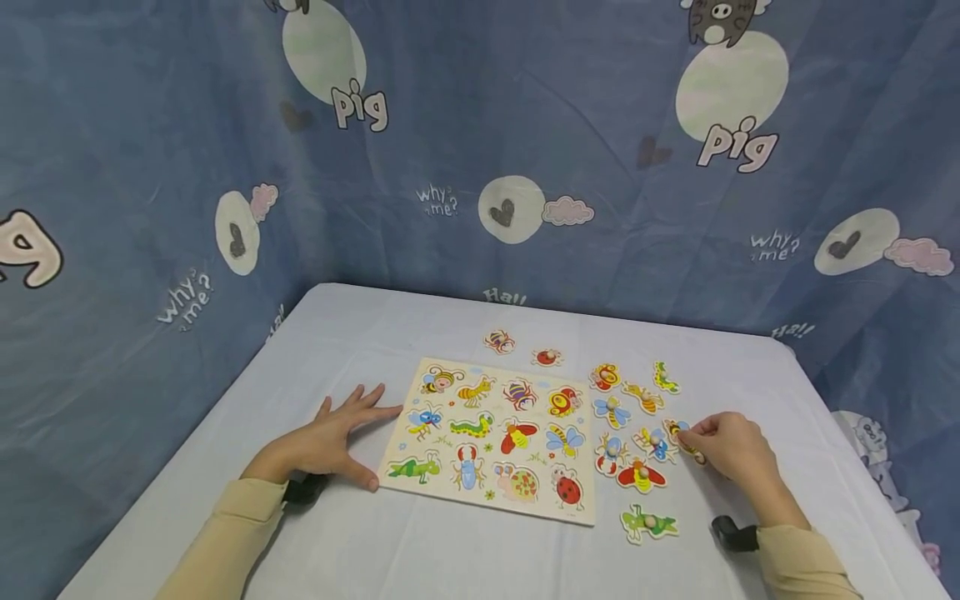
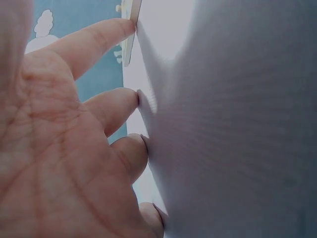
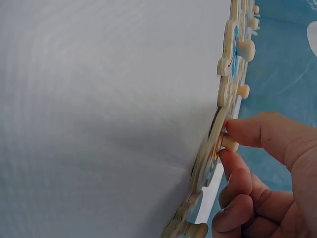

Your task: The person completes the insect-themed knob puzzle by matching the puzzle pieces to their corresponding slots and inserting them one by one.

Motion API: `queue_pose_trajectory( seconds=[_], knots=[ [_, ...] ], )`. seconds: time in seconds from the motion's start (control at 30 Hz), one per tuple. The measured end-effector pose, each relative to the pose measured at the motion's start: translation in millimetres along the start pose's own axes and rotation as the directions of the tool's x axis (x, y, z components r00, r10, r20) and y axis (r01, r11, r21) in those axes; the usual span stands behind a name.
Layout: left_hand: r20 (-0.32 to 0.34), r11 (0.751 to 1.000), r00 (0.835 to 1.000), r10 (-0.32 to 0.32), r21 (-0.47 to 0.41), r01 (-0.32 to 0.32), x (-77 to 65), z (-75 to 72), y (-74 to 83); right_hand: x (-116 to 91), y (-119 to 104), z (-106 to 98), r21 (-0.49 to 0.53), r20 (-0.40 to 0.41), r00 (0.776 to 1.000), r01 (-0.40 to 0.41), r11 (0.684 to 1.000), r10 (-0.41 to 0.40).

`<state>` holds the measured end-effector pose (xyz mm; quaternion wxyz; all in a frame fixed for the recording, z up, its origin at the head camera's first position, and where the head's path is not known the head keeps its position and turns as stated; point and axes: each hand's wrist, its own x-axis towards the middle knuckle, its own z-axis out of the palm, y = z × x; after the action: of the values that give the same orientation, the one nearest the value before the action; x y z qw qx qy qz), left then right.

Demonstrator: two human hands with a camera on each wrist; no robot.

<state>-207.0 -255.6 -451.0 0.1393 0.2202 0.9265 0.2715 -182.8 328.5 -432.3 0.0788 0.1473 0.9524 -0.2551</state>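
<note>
The wooden puzzle board [image 1: 456,489] with painted insects lies on the white table. My left hand [image 1: 341,442] rests with spread fingers at its left edge, index fingertip and thumb tip right at the rim. In the left wrist view the fingertips [image 2: 130,27] come down on the cloth and the board's side. My right hand [image 1: 735,454] pinches the small wooden knob [image 3: 229,142] of a bee puzzle piece [image 1: 673,428] between thumb and index finger. The hand covers much of that piece. A blue-winged insect piece [image 1: 655,445] lies just left of it.
Several knobbed pieces lie right of the board, among them a red-winged bug [image 1: 642,476], a blue beetle [image 1: 611,453] and a grasshopper [image 1: 649,524] nearer me. A spider piece [image 1: 499,341] and a ladybug piece [image 1: 547,357] lie behind the board. A printed blue curtain [image 1: 420,250] hangs behind the table.
</note>
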Motion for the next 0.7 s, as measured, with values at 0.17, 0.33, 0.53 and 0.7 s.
queue_pose_trajectory(
  seconds=[0.17, 0.33, 0.53, 0.7],
  knots=[
    [-0.001, 1.0, 1.0, -0.002, 0.001, 0.002, -1.0, 1.0, 0.5, -1.0, -0.4, -0.3, 0.026, -0.011, 1.0, -0.006, 1.0, 0.006],
    [-0.005, 1.0, 1.0, -0.008, 0.008, 0.008, -0.6, 1.9, 1.1, -1.9, -1.4, -2.0, 0.07, -0.025, 1.0, 0.001, 0.998, 0.001],
    [-0.01, 1.0, 1.0, -0.009, 0.019, 0.009, -0.3, 2.3, 0.8, -1.6, -3.5, -2.7, 0.103, -0.04, 0.999, 0.024, 0.994, -0.02],
    [-0.015, 0.999, 1.0, -0.008, 0.044, 0.008, 0.8, 2.8, -0.6, -0.7, -4.6, -3.2, 0.097, -0.056, 0.998, 0.045, 0.994, -0.039]
  ],
)
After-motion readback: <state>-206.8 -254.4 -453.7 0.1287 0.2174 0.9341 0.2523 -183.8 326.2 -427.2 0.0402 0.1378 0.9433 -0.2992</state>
